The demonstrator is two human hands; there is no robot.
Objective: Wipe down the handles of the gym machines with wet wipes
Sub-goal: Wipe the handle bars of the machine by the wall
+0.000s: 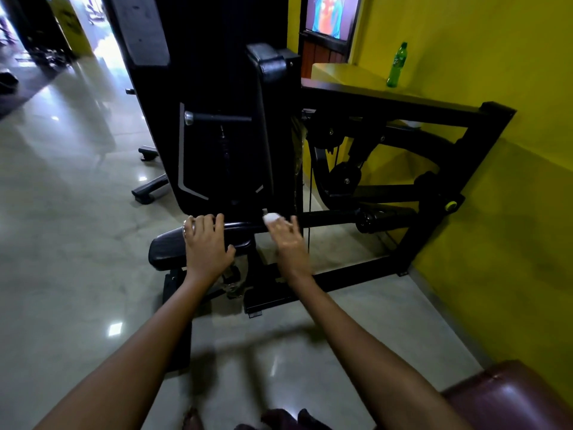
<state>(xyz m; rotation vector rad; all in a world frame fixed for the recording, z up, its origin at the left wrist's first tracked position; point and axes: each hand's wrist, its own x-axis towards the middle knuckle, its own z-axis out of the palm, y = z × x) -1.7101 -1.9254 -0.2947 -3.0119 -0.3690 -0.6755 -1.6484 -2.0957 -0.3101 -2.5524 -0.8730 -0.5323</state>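
Here my right hand (286, 240) pinches the soft, limp wet wipe (271, 217) against the rigid black bar (325, 217), while my left hand (207, 240) lies flat, its grip released, on the seat pad (167, 248) beside that bar.

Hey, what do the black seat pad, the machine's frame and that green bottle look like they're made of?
Seat pad: likely vinyl or leatherette, black with a soft sheen.
Frame: probably painted steel, matte black square tubing.
Green bottle: looks like translucent plastic.

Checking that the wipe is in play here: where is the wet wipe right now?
In the head view, the wet wipe is just right of centre, under the fingertips of the right hand, against the machine's black horizontal bar, right of the seat pad.
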